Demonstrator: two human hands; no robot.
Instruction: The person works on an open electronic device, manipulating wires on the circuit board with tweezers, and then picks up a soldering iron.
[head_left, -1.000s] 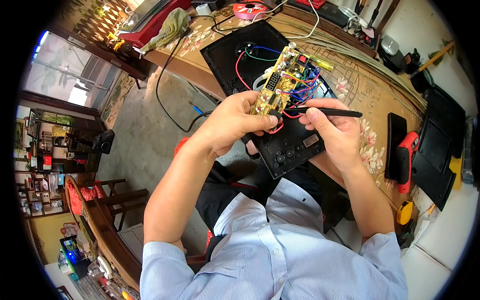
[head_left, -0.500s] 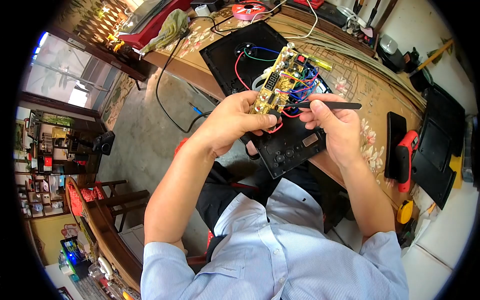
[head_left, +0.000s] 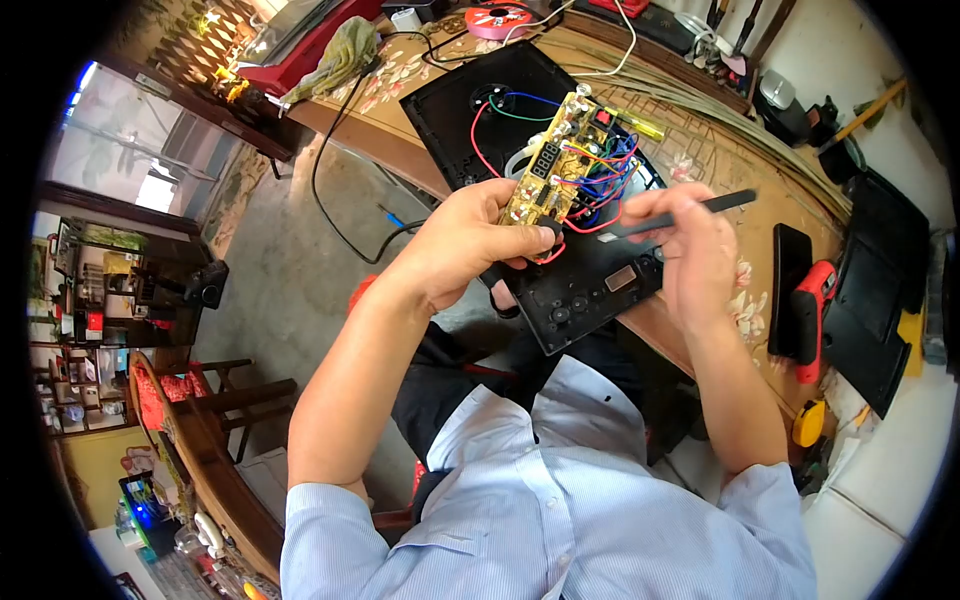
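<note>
My left hand [head_left: 470,240] is closed on the lower end of a yellow circuit board [head_left: 530,190], thumb on top. The board is tilted and carries a dark digit display [head_left: 545,158]. Red, blue and other coloured wires [head_left: 605,185] run from its right side. In my right hand [head_left: 693,245] are slim black tweezers [head_left: 735,200], their pale tip pointing left, apart from the board. Both hands are above an opened black plastic housing [head_left: 570,310], partly hidden by the board and hands.
On the flower-patterned table [head_left: 755,150] lie a screwdriver with a clear yellow handle [head_left: 640,125], a black phone [head_left: 791,285] and a red-and-black tool [head_left: 815,320]. A yellow tape measure [head_left: 809,424] is near the right edge. A black cable [head_left: 316,190] hangs off the left side.
My right hand has drawn back to the right with the tweezers, whose tip has left the board and tilted down. My left hand still holds the board in nearly the same place.
</note>
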